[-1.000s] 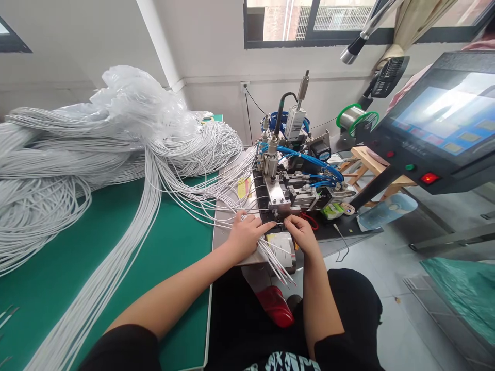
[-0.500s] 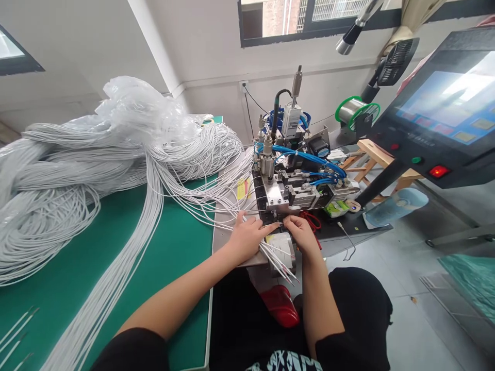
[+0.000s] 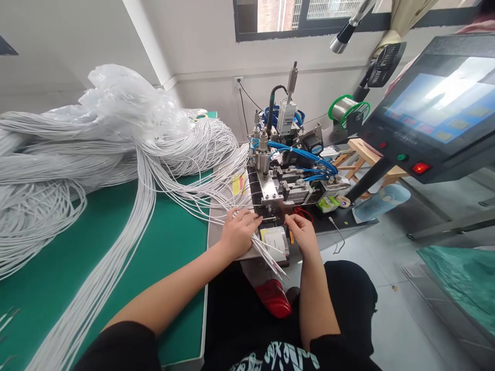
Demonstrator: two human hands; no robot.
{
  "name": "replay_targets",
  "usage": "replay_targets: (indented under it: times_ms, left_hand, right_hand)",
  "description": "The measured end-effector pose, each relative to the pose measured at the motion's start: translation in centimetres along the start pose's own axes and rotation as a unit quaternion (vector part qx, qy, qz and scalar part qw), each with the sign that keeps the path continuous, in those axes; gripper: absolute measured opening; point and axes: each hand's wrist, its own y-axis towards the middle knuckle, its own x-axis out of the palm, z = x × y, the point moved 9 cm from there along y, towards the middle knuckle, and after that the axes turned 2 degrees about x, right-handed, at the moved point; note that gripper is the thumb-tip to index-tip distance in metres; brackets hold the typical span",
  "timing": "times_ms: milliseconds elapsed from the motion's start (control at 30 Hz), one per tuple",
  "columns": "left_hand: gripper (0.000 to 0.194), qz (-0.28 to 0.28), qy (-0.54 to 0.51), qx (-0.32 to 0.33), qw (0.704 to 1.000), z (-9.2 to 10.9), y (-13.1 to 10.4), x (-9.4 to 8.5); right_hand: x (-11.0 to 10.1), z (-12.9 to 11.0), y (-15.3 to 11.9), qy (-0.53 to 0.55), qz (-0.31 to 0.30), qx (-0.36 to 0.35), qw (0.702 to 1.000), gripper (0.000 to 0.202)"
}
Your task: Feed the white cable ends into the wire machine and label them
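Nearest, the free ends of a bundle of slim, smooth white cables [image 3: 266, 256] fan out past the table edge, a few tipped pinkish red, beside a rounded metal housing with a pale label [image 3: 275, 244]. The left hand [image 3: 240, 233] lies palm down over the bundle, fingers slightly apart; whether they grip it cannot be told. The right hand [image 3: 302, 230] has thumb and forefinger pressed together at the front of a silver-and-black metal machine with blue tubes [image 3: 267, 189]; anything pinched is too small to tell. Beyond, the cables loop back into a tangled white heap [image 3: 203, 147] under crumpled clear plastic [image 3: 119, 98].
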Motion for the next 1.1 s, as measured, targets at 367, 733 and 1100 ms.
replay_targets:
  times_ms: [367, 733, 1100]
  left_hand:
    - [0.037, 0.018, 0.018, -0.047, 0.999, -0.4, 0.1, -0.4]
    - [0.039, 0.105, -0.067, 0.069, 0.99, 1.3, -0.1, -2.3]
    - [0.03, 0.153, -0.059, 0.137, 0.977, 2.6, -0.4, -3.9]
  right_hand:
    - [0.7, -6.4, -6.2, -0.165, -0.188, -0.061, 0.966, 0.024]
    - [2.2, -8.4, -7.0, -0.191, -0.231, -0.154, 0.941, 0.013]
    - [0.1, -8.2, -5.3, -0.25, -0.109, -0.174, 0.946, 0.015]
